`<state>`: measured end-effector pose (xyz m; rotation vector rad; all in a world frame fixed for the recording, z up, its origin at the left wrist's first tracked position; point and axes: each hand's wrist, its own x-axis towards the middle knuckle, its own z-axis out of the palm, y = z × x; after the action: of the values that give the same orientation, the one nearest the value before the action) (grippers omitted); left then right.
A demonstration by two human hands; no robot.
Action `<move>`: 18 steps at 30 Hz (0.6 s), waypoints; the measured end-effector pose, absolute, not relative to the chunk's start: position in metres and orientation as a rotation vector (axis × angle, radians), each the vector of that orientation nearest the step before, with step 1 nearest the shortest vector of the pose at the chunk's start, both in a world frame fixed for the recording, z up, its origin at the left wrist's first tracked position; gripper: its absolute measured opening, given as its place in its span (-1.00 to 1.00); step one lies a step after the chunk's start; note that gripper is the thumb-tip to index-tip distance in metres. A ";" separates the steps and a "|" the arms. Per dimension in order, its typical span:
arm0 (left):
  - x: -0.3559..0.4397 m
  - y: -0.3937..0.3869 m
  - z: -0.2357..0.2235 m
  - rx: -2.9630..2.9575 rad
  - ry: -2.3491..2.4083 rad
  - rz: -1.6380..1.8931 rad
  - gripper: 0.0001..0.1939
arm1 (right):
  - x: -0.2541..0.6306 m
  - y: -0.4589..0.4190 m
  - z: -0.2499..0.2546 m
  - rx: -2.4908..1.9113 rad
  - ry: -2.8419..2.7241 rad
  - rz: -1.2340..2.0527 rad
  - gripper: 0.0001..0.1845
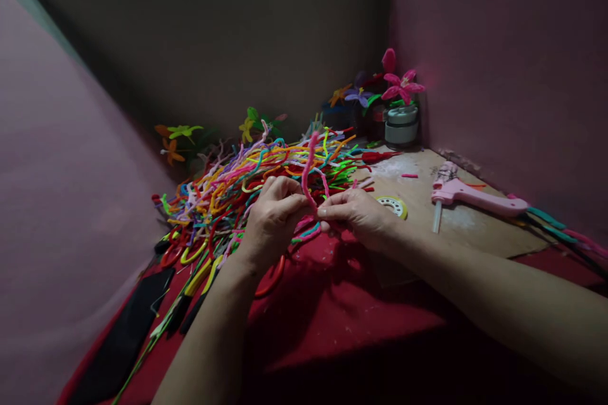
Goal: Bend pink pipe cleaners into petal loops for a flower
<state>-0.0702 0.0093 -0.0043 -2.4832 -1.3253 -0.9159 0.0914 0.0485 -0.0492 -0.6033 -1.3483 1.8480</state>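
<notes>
A fuzzy pink pipe cleaner point(308, 168) rises in a slight curve from between my hands, its top end free. My left hand point(275, 215) is closed, with thumb and fingers pinching it near its lower part. From the other side my right hand point(356, 215) pinches the same pipe cleaner, fingertips almost touching those of the left. The exact bend between the fingertips is hidden. Behind both hands lies a big heap of pipe cleaners point(280, 155) in many colours.
On a board point(468, 240) at the right rest a pink glue gun point(479, 195) and a yellow-rimmed tape roll point(398, 207). Yellow-and-black-handled pliers point(197, 278) and a flat black object point(126, 329) lie at the left. Pipe-cleaner flowers point(403, 85) stand by a grey-lidded jar point(401, 126) behind.
</notes>
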 end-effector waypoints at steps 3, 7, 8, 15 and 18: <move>-0.071 0.003 0.005 -2.518 -1.164 -0.672 -0.86 | 0.094 0.047 -0.045 -0.599 -1.451 1.830 -0.88; -0.067 -0.007 0.011 -2.610 -1.236 -0.543 -0.82 | 0.094 0.040 -0.040 -0.676 -1.592 1.747 -0.87; -0.066 -0.009 0.011 -2.638 -1.329 -0.582 -0.83 | 0.093 0.038 -0.039 -0.699 -1.658 1.669 -0.86; -0.064 0.002 -0.003 -2.747 -2.625 -1.666 -0.87 | 0.096 0.026 -0.049 -0.559 -2.107 0.161 -0.82; -0.063 0.006 -0.008 -2.751 -2.759 -2.310 -0.85 | 0.100 0.025 -0.047 -0.462 -2.114 -0.139 -0.80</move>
<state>-0.0628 0.0058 -0.0080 -2.7513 -2.7588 -2.3101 0.0998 0.0247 -0.0474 -0.4621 -2.1138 -0.1389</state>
